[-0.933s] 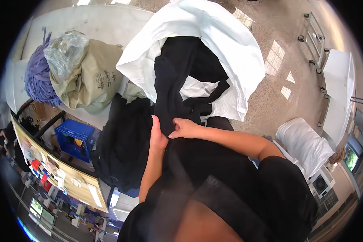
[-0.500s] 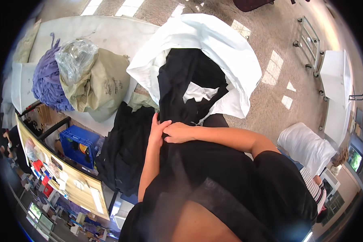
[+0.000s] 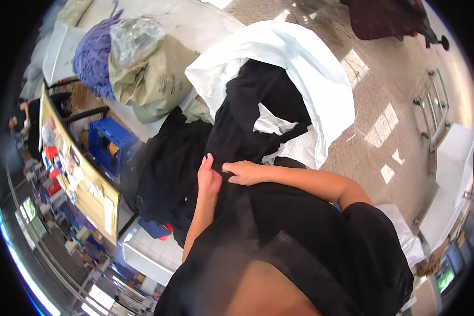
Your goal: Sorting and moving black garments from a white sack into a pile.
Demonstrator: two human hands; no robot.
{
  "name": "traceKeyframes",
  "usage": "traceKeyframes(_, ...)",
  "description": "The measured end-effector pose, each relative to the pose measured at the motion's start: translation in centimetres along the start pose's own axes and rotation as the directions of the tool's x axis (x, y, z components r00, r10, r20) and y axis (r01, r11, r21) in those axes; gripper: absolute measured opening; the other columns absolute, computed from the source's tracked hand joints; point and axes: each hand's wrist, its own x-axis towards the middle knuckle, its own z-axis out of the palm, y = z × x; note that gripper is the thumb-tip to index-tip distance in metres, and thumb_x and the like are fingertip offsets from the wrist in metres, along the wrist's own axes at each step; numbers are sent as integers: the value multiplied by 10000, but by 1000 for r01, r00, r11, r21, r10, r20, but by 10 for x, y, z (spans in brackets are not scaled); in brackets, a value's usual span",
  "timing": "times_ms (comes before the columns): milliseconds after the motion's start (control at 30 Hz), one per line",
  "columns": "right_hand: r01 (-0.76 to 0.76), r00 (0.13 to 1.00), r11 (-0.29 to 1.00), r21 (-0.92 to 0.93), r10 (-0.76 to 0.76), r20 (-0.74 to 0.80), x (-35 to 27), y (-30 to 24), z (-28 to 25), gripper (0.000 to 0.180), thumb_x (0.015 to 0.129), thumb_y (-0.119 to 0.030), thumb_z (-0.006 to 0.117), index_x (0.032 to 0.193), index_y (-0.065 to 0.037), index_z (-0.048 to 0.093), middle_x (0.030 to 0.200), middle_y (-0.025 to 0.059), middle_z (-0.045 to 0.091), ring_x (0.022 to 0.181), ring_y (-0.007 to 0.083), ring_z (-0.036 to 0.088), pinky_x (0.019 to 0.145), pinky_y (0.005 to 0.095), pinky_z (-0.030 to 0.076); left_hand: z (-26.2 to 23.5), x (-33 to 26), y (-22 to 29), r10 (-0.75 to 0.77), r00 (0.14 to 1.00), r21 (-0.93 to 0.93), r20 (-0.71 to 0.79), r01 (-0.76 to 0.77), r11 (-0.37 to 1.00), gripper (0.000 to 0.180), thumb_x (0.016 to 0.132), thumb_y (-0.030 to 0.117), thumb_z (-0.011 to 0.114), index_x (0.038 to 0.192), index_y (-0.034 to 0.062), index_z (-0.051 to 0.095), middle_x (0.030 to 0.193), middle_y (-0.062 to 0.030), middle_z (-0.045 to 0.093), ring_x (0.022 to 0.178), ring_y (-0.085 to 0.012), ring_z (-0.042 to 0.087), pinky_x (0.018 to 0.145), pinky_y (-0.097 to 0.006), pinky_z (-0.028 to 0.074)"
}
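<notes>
A long piece of black cloth (image 3: 237,124) runs from a white sack (image 3: 326,95) down to the front of my body. My left hand (image 3: 209,176) is at the cloth's near left side, fingers pointing up and closed against it. To its right, my right hand (image 3: 243,173) pinches the cloth, thumb and index finger toward the left hand. A small gap separates the two hands. More black cloth lies inside the sack's mouth, around a white piece (image 3: 271,122). Beside my left forearm hangs a large heap of black fabric (image 3: 163,168). Black-on-black edges are hard to make out.
On the pale table (image 3: 210,16) at left sit a tan sack (image 3: 168,79), clear plastic (image 3: 137,39) and a purple cloth bundle (image 3: 92,58). A blue crate (image 3: 108,145) stands below, near a yellowish worktable (image 3: 108,210). At right are a wheeled frame (image 3: 434,108) and a white cart (image 3: 453,179).
My hands, which were touching, have moved slightly apart, the right one going right. The whole view has turned, so the sack and table appear shifted.
</notes>
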Motion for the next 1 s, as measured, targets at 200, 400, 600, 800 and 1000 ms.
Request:
traceKeyframes(200,-89,991,970,-224,109,79,-14,20,-14,458,771,-323,657,1072,-5,521,985,182,615,917,342,599,788,395,462,33,-44,6,40,989,-537,142,43,843,317,935,187,450,1189,11,520,1220,-113,566,1163,-268,499,1040,-417,333)
traceKeyframes(400,-296,918,913,-280,353,179,-13,14,-58,356,838,-340,616,968,-10,652,856,146,659,838,277,620,763,352,456,12,-109,67,289,957,-759,31,-166,630,386,867,172,516,1193,-34,503,1240,-161,548,1177,-290,494,1048,-431,327)
traceKeyframes(600,68,993,843,533,-4,-121,24,-165,-136,376,714,-243,676,976,2,563,885,94,624,802,209,624,734,314,513,-74,-188,103,743,663,-573,94,-574,585,255,742,21,625,988,-41,637,978,-83,656,936,-181,610,871,-313,456)
traceKeyframes(800,197,976,908,371,-146,-161,174,-317,-9,392,768,-197,613,1066,57,597,999,128,632,906,225,605,859,324,471,-158,-255,132,848,511,-362,-141,-823,436,246,681,-10,637,916,-83,640,949,-96,655,900,-189,609,858,-282,445)
traceKeyframes(1000,48,817,981,186,-146,558,386,-384,270,281,851,-189,607,1057,1,625,983,53,656,837,156,615,782,278,479,-328,-267,156,556,317,-359,-768,-933,37,162,911,133,519,1065,90,542,1034,-48,626,976,-187,599,888,-392,468)
